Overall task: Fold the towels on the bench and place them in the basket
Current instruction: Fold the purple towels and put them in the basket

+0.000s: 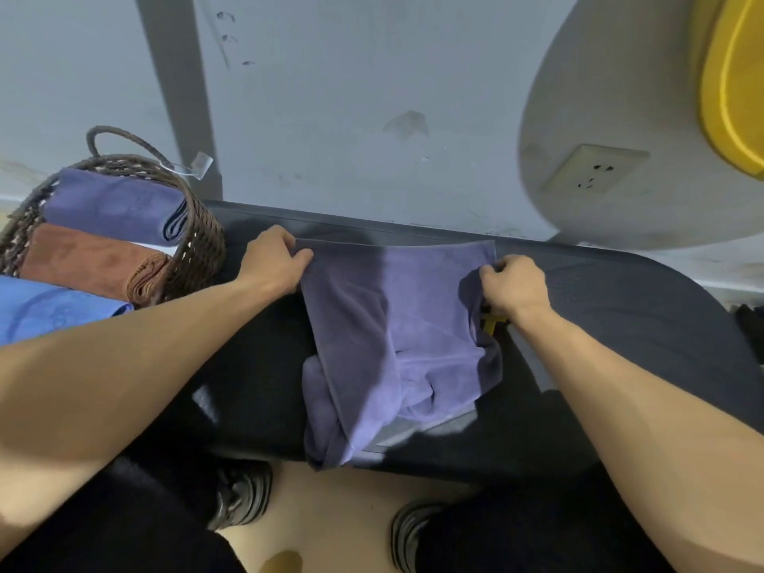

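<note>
A: How far along is it?

B: Well on, I'd judge. The basket (198, 246) at the left end of the worktop (620, 324) already holds two folded towels, a purple one (111, 204) at the back and a brown one (82, 258) in front of it. A blue towel (53, 308) lies just beside the basket; whether it is inside or out, I cannot tell.

A: And the one in hand?

B: A purple towel (392, 324) is spread on the worktop, its far edge straight along the back, its near part bunched and hanging over the front edge. The left hand (275, 262) pinches the far left corner between thumb and fingers. The right hand (512, 285) has its fingers curled round a gathered bit of the right edge.

A: So what is left?

B: This towel looks barely folded, so it needs flattening, folding and carrying to the basket. No other loose towels show on the worktop.
</note>
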The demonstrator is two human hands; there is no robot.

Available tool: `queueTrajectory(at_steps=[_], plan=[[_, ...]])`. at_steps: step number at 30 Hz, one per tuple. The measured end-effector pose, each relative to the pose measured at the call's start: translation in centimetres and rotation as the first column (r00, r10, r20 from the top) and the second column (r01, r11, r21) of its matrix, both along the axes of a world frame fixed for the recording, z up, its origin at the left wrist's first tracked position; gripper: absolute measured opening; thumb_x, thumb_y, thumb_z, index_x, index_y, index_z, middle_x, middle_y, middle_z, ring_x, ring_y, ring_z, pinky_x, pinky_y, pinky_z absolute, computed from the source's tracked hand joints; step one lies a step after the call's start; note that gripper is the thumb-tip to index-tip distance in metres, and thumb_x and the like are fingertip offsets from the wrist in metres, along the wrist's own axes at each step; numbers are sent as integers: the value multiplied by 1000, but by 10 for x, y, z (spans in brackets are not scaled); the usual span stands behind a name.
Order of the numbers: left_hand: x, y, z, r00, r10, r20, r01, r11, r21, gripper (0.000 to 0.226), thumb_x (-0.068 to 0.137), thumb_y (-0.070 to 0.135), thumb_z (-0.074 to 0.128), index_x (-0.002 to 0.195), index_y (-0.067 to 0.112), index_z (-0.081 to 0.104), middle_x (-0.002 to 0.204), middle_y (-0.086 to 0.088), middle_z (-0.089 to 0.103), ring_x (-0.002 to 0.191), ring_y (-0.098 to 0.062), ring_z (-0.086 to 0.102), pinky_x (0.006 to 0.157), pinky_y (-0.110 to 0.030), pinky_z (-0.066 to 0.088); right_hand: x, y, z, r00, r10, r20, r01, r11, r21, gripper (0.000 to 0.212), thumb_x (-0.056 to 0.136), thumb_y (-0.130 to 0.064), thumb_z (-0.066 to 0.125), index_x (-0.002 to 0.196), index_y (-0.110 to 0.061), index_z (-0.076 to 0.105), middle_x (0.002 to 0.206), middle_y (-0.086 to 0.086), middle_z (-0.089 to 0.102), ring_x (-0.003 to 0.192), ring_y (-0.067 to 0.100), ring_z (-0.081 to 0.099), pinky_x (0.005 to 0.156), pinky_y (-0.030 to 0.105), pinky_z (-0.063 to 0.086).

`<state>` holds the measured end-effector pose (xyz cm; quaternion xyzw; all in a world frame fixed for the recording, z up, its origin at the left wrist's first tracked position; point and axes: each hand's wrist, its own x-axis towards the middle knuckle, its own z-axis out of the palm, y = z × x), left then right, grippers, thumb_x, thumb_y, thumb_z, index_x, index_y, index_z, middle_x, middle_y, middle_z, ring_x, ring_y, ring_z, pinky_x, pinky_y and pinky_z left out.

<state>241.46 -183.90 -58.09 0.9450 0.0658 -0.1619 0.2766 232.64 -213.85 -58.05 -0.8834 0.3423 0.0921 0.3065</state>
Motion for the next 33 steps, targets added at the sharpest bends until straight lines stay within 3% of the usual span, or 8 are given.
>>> queueTrajectory(at_steps=[3,10,13,16,19,22,29,33], plan=[[-2,-9,-8,996,-3,-90,9,998,64,18,92,28,65,92,10,61,75,-10,73,60,-21,70,67,-31,56,-16,-1,-9,1000,-29,-11,29,999,18,25,92,-28,59,86,-7,71,74,9,67,79,30,67,70,32,52],[11,-24,-6,995,73,65,-72,997,-30,32,93,27,60,72,4,69,69,-10,71,68,-27,70,74,-38,58,-11,-14,-1,981,-193,24,190,978,87,30,98,-31,53,89,-6,67,91,15,70,87,32,69,66,28,50],[10,-26,5,993,81,-86,-78,996,36,44,96,40,53,79,2,70,68,-12,71,64,-28,71,70,-36,58,-13,-11,7,978,-120,-170,152,970,191,38,93,-40,59,86,-3,65,84,15,69,67,27,67,51,31,56],[-11,-24,18,953,28,-302,6,993,114,60,92,61,50,90,2,59,75,-13,69,62,-25,69,50,-28,53,-25,-9,14,930,19,-367,79,965,252,46,76,-46,79,91,-8,58,91,9,64,77,25,66,55,33,57],[-54,-17,24,862,-50,-504,95,993,64,70,77,72,62,87,2,63,75,-11,71,55,-22,67,44,-28,52,-44,-12,19,811,199,-550,34,923,384,65,65,-29,92,115,-10,54,110,9,66,87,25,69,68,37,59],[-97,-11,17,827,-134,-546,169,986,15,48,73,56,77,78,8,70,68,-6,72,60,-24,72,54,-33,60,-53,-11,24,746,318,-585,-41,899,437,58,70,-10,87,120,-7,58,105,9,71,86,21,72,65,34,59],[-87,4,30,986,-128,-106,128,992,-14,29,81,36,76,62,16,66,64,4,66,64,-16,62,56,-28,44,-53,-19,48,882,310,-354,-97,855,510,13,87,-7,70,98,-2,70,76,9,75,70,18,72,68,34,58],[-55,20,32,991,37,129,-24,995,-98,50,91,29,60,50,2,49,53,-15,43,55,-28,43,57,-39,43,-45,-10,48,990,-142,29,98,802,589,20,89,-18,71,103,-6,63,96,17,73,82,25,71,81,40,59]])
